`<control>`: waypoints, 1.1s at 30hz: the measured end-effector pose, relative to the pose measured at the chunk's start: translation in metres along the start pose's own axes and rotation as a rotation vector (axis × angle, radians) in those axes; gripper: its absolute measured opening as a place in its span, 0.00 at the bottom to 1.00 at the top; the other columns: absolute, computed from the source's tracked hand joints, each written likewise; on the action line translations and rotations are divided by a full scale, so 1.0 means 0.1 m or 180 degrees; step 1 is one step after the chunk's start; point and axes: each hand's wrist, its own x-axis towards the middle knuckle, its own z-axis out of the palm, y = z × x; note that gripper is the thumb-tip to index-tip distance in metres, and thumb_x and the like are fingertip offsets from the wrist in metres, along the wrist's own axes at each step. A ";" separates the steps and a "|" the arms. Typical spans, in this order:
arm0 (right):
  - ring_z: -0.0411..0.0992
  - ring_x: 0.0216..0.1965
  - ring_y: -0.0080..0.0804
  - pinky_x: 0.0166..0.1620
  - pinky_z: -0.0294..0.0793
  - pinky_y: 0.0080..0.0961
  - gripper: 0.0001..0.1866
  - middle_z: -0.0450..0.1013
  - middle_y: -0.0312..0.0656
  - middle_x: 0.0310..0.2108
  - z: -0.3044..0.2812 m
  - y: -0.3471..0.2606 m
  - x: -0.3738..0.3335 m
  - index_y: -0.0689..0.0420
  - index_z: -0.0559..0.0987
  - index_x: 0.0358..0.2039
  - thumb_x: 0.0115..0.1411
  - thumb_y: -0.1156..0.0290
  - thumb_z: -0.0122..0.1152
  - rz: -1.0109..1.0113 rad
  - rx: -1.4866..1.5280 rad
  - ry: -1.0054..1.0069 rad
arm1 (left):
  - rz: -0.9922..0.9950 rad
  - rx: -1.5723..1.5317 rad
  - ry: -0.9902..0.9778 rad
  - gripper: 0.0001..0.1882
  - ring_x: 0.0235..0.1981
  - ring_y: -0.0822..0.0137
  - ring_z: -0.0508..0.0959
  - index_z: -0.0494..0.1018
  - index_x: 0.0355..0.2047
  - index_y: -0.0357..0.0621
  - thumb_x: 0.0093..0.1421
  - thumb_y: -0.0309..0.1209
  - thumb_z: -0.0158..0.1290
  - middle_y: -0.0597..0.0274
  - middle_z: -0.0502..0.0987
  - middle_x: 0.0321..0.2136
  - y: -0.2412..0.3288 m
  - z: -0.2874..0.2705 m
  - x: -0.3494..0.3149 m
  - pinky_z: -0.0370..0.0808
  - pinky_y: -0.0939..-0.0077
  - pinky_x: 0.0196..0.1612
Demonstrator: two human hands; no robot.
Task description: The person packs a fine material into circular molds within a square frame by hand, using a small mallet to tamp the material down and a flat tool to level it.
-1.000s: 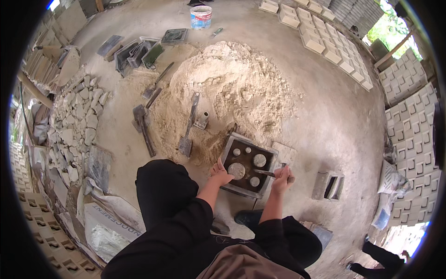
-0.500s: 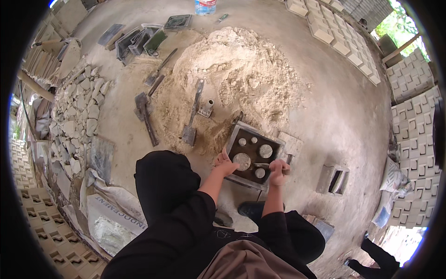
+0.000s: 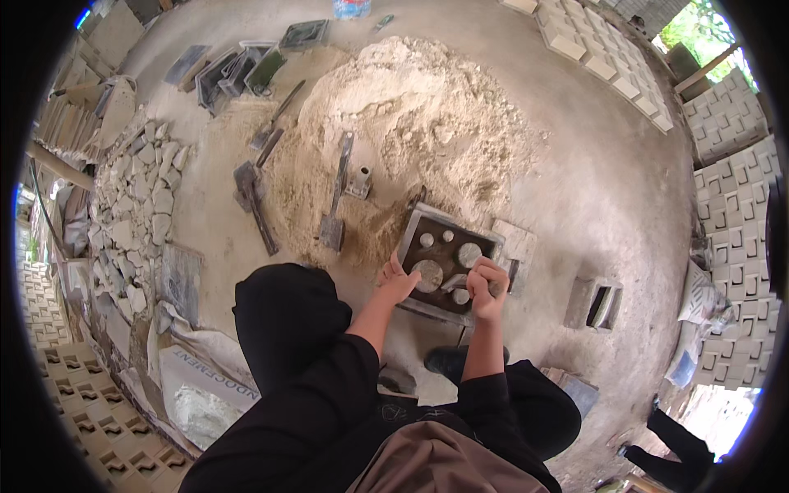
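A square dark box mould (image 3: 437, 311) stands on the floor before me, with dark material inside and several pale round discs of different sizes. My left hand (image 3: 396, 283) grips its left rim, thumb over the edge near the largest disc (image 3: 428, 277). Over the right side of the mould, my right hand (image 3: 487, 287) is closed round the handle of a small trowel (image 3: 453, 283). The trowel's narrow metal end points left between the discs, close to the small disc (image 3: 460, 296) at the near right. My fingers hide part of its handle.
Beyond the mould rises a sand heap (image 3: 411, 115), with a shovel (image 3: 332, 230) and a hammer (image 3: 246, 185) to its left. A hollow block (image 3: 593, 304) sits at right. Stone rubble (image 3: 131, 214) lies far left. Another person's dark-clad legs (image 3: 678, 448) show at lower right.
My right hand has moved slightly up and tilted, swinging the trowel's handle away from me. My left hand stays on the mould's rim. The whole view has shifted a little.
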 end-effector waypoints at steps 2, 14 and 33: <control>0.54 0.13 0.21 0.18 0.49 0.23 0.14 0.56 0.38 0.10 0.00 -0.10 -0.07 0.65 0.62 0.08 0.47 0.79 0.48 0.0113 -0.0162 0.0153 | -0.0123 0.0034 -0.0163 0.52 0.61 0.49 0.38 0.27 0.60 0.52 0.45 0.54 0.47 0.54 0.40 0.60 0.08 -0.02 -0.05 0.42 0.48 0.58; 0.53 0.13 0.18 0.17 0.50 0.21 0.13 0.58 0.38 0.08 -0.01 0.21 -0.07 0.67 0.66 0.11 0.50 0.79 0.52 0.0280 -0.0176 -0.0710 | -0.0009 -0.0006 -0.0179 0.52 0.61 0.48 0.39 0.27 0.60 0.52 0.47 0.57 0.46 0.54 0.38 0.61 0.13 0.02 -0.09 0.43 0.49 0.58; 0.53 0.10 0.17 0.15 0.51 0.19 0.16 0.54 0.31 0.07 0.04 0.18 -0.33 0.57 0.57 0.05 0.47 0.74 0.42 0.0396 -0.0134 0.0144 | -0.0128 0.0155 -0.0209 0.50 0.62 0.51 0.36 0.26 0.60 0.53 0.49 0.56 0.44 0.55 0.35 0.61 0.11 -0.02 -0.08 0.42 0.46 0.58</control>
